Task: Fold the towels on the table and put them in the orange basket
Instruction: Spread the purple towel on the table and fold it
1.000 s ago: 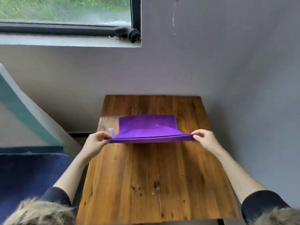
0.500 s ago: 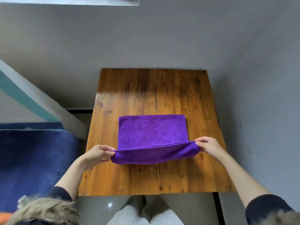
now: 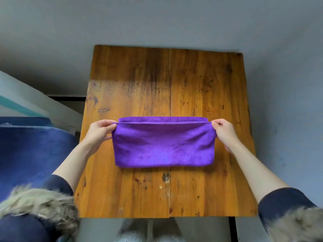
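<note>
Bare table [image 3: 201, 81] above and below the towel [image 3: 163, 142]; wall [image 3: 157, 20] closes off the frame's top.

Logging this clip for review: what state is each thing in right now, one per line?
Purple microfibre towel: folded in half on the table, far corners pinched.
Left hand: pinches the towel's far left corner.
Right hand: pinches the towel's far right corner.
Wooden plank table: bears the towel.
Orange basket: not in view.
</note>
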A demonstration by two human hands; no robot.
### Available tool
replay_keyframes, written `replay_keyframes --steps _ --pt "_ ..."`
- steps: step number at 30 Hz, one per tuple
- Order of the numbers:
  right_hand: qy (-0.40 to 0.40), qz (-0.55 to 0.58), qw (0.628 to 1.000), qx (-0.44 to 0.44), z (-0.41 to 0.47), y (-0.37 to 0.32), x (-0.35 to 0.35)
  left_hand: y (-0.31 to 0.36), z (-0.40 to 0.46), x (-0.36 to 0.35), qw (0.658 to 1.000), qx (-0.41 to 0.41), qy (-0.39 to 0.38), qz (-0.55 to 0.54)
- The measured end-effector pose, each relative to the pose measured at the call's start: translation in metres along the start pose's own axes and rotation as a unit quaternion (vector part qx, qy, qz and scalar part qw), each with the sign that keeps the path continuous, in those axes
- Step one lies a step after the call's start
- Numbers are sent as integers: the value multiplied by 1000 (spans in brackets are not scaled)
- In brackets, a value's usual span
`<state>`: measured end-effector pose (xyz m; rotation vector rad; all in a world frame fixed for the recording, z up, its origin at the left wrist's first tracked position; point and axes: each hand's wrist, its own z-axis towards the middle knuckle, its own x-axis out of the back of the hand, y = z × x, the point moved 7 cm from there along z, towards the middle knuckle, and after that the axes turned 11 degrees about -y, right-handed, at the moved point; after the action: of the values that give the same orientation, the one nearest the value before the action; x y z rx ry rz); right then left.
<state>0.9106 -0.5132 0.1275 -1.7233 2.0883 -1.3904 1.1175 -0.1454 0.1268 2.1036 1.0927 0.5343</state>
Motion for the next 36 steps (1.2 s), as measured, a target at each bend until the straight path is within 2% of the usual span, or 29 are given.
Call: replay_keyframes --steps 6,10,18,21,24,26,29,31,33,36 --pt "19 11 1000 -5 31 7 -11 -1 34 -4 998 -12 61 5" --pt "32 -17 999 -1 45 7 -15 -3 50 -5 997 -20 74 21" --pt "72 -41 997 6 55 7 -24 -18 69 5 989 -8 116 95" --pt "95 -81 992 0 55 8 -25 -17 69 5 976 -13 149 156" --pt "150 -132 980 20 42 4 -23 -6 55 -4 931 -74 193 301" --pt "172 -201 959 104 23 -9 -34 4 36 -25 870 -152 217 415" --pt "108 -326 910 233 -7 -22 -86 1 19 -80 782 -248 148 552" --pt "51 -408 870 272 -20 -18 -127 -15 19 -114 740 -256 90 616" --pt "17 -456 844 282 -25 -11 -155 -32 23 -132 720 -243 61 648" --pt "8 -473 841 264 -16 1 -161 -49 35 -123 715 -214 57 663"
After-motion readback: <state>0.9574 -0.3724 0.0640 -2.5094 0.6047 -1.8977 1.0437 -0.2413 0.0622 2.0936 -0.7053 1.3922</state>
